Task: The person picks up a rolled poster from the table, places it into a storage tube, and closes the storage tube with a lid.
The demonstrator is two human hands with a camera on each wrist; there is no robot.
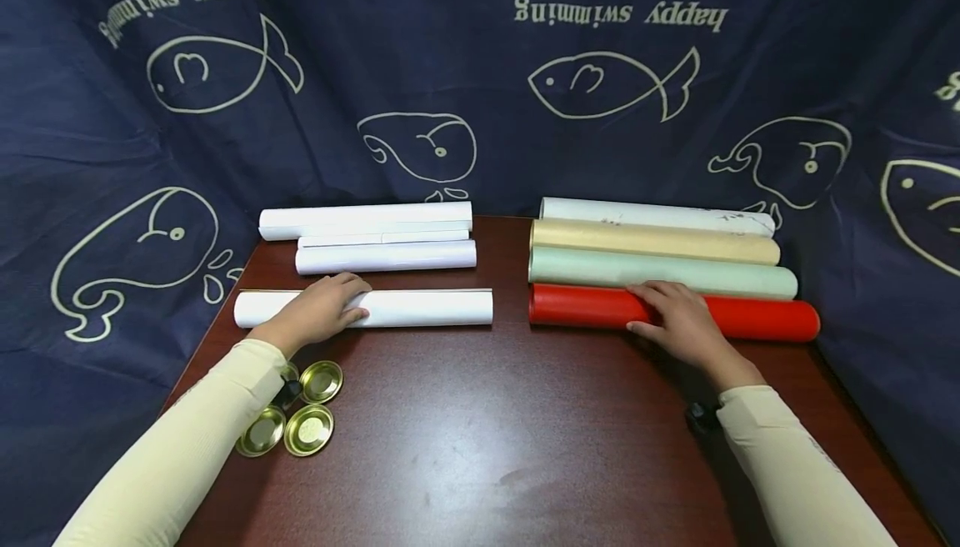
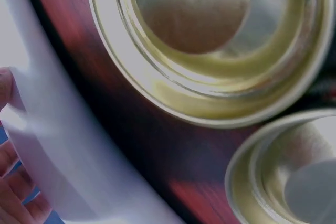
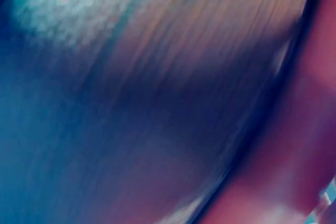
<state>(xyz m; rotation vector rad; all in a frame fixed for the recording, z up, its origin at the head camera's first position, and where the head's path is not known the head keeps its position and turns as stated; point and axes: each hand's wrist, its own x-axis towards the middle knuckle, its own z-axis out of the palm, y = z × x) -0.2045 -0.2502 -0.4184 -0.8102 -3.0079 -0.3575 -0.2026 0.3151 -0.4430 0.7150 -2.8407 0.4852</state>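
Observation:
On the left, my left hand point(image 1: 321, 311) grips a white paper roll point(image 1: 427, 308), fingers over its far side and thumb on the near side. The left wrist view shows that roll point(image 2: 58, 129) up close, with fingertips point(image 2: 16, 192) along its far edge. On the right, my right hand point(image 1: 678, 326) holds a red paper roll point(image 1: 765, 318) from above, thumb toward me. In the right wrist view the red roll point(image 3: 283, 156) fills the right side, and only a bit of a finger shows at the lower right corner.
Several gold-coloured round tins point(image 1: 309, 429) lie by the left forearm. Behind the left hand are more white rolls point(image 1: 386, 257). A light green roll point(image 1: 660, 271), a tan roll point(image 1: 652, 242) and a patterned white roll point(image 1: 660, 216) lie behind the red one. A dark blue curtain point(image 1: 480, 55) surrounds the brown table point(image 1: 465, 430).

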